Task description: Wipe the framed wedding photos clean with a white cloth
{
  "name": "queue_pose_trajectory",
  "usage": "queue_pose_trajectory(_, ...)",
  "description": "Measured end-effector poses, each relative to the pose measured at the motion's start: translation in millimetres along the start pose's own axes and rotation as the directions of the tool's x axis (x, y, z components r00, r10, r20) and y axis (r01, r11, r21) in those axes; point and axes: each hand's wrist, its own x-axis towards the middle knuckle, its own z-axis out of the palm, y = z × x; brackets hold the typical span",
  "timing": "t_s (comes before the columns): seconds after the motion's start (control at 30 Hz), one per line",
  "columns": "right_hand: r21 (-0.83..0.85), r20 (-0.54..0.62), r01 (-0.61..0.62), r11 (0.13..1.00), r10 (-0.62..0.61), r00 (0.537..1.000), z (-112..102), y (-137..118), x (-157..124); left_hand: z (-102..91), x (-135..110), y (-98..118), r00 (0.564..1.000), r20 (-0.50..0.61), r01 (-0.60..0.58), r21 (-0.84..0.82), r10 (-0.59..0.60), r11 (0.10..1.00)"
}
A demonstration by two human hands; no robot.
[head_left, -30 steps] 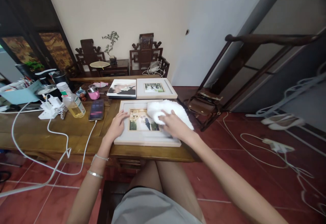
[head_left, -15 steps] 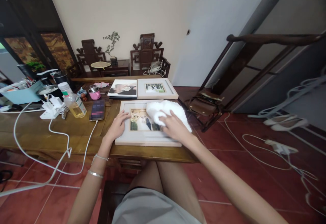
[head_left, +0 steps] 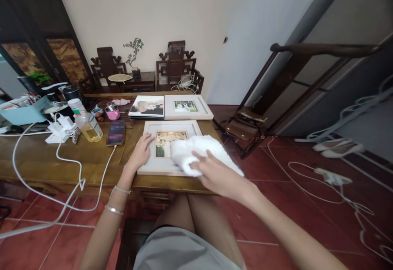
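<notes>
Fingers (head_left: 147, 139) of my left hand (head_left: 140, 153) are close together, laid over the left side of a pale picture frame (head_left: 158, 164), not gripping hard; those of my right hand (head_left: 216, 174) are loosely spread on a bunched white cloth (head_left: 208, 143), and I can't tell if the thumb's pinching it from below. The frame lies flat on the table (head_left: 93, 159), near the front edge, its right part under the cloth. My guess: rigid, not too heavy, front smooth and maybe slippery if it's glazed, so treat it as breakable and hold it by the outer rims, left and right. The cloth looks fluffy, soft and near weightless, so any fold is a fine handle. Around me, left to right: light blue box (head_left: 23, 114), white power strip (head_left: 56, 135), bottle (head_left: 89, 126) of yellowish liquid (I'd hate to tip that), pink cup (head_left: 113, 114), and a phone (head_left: 116, 132) whose cord (head_left: 107, 166) trails over the front edge, probably my main snag on that side. Just behind the frame, a photo book (head_left: 147, 106) and a second frame (head_left: 169, 107) block the back; past the table's right end there's a wooden chair (head_left: 322, 50) and a brown bag (head_left: 241, 130).
</notes>
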Motion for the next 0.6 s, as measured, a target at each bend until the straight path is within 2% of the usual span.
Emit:
queue_pose_trajectory(0.07,0.026,0.002,0.028,0.999,-0.028,1.000,1.0,-10.9,-15.2,0.5,0.0,-0.4,1.000,0.003,0.009,0.011,-0.009,1.000)
queue_pose_trajectory(0.13,0.030,-0.029,0.019,0.999,-0.018,0.999,5.0,-11.4,-14.6,0.2,0.0,-0.6,1.000,0.013,0.018,0.005,-0.018,1.000)
queue_pose_trajectory(0.2,0.022,-0.071,-0.010,1.000,0.011,0.997,10.0,-1.4,0.8,-0.6,0.0,-0.6,0.999,0.027,0.023,-0.007,-0.023,1.000)
queue_pose_trajectory(0.3,-0.019,-0.160,-0.082,0.996,0.078,0.984,13.1,27.6,40.9,-1.8,-0.3,-0.8,0.999,0.033,0.024,-0.017,-0.024,1.000)
queue_pose_trajectory(0.43,-0.055,-0.272,-0.216,0.975,0.193,0.943,6.8,65.3,93.9,-1.5,-0.5,-3.6,0.999,0.031,0.016,-0.037,-0.015,0.999)
queue_pose_trajectory(0.53,-0.076,-0.275,-0.219,0.973,0.191,0.942,4.6,72.4,111.6,-0.6,-0.4,-6.7,1.000,0.020,0.000,-0.047,0.001,0.999)
queue_pose_trajectory(0.6,-0.102,-0.252,-0.172,0.980,0.142,0.957,5.9,64.9,108.2,-0.1,-0.2,-7.7,1.000,0.007,-0.001,-0.048,0.001,0.999)
